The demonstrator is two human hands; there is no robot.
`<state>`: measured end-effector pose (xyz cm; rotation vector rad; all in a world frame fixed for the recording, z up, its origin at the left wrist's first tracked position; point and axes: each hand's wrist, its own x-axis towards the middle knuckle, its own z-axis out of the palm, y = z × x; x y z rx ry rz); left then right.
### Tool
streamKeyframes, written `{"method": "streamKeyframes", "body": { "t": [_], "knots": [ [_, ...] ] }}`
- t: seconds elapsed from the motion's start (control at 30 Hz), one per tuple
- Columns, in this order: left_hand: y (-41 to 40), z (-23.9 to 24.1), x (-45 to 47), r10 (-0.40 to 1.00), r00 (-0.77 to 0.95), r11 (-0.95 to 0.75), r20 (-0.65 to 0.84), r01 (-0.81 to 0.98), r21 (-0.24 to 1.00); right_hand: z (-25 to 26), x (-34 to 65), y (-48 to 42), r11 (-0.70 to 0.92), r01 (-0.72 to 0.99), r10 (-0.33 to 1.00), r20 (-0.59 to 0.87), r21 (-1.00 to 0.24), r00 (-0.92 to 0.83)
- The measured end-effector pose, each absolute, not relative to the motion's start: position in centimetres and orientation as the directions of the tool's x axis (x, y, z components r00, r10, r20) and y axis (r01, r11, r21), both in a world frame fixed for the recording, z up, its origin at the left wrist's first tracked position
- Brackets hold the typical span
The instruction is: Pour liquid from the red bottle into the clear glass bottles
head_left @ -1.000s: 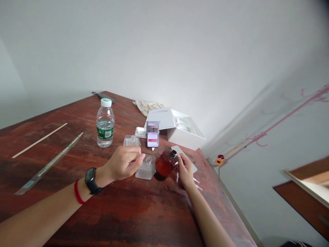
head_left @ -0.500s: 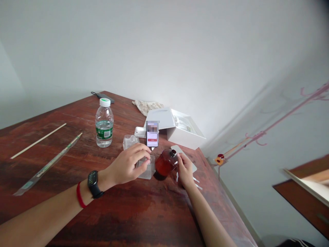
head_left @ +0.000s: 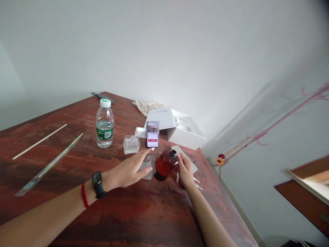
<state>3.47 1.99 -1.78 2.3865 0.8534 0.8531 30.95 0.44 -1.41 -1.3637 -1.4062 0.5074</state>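
My left hand (head_left: 130,169) lies low on the wooden table (head_left: 77,164) with its fingers stretched forward around a small clear square bottle (head_left: 148,166), thumb on its far side and fingers on its near side. My right hand (head_left: 185,170) holds an amber-red round bottle (head_left: 164,164) tilted toward the left, its dark neck up near my fingertips. The two bottles sit side by side, almost touching. A black watch and a red band are on my left wrist.
Behind the bottles stand a second clear square bottle (head_left: 131,144), a phone with a lit screen (head_left: 152,137), a water bottle (head_left: 104,124) and an open white box (head_left: 177,127). Two long sticks (head_left: 48,164) lie at the left. The table edge runs along the right.
My left hand came down from a loose pinch above the clear bottle and spread its fingers around it on the table. The right hand and amber bottle stayed put.
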Motion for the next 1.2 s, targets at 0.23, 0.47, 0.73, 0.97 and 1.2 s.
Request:
{"method": "streamKeyframes", "body": {
  "t": [0.23,0.47,0.73,0.97,1.2],
  "knots": [
    [2.0,-1.1,3.4,0.673,0.633,-0.695,0.382,0.364,0.62,-1.8,31.1,0.5,0.248,0.417,0.905,0.363,-0.874,0.221],
    [2.0,-1.3,3.3,0.678,0.648,-0.692,0.347,0.402,0.6,-2.2,31.4,0.7,0.229,0.393,0.917,0.333,-0.891,0.221],
    [2.1,-1.3,3.4,0.677,0.652,-0.691,0.34,0.405,0.598,-2.1,31.3,0.6,0.233,0.389,0.916,0.336,-0.891,0.22],
    [2.1,-1.4,3.4,0.684,0.647,-0.681,0.337,0.399,0.614,-2.4,31.5,0.8,0.239,0.381,0.919,0.335,-0.893,0.209],
    [2.1,-1.2,3.4,0.682,0.651,-0.68,0.333,0.397,0.617,-2.7,31.8,0.9,0.226,0.374,0.927,0.316,-0.899,0.199]
  ]
}}
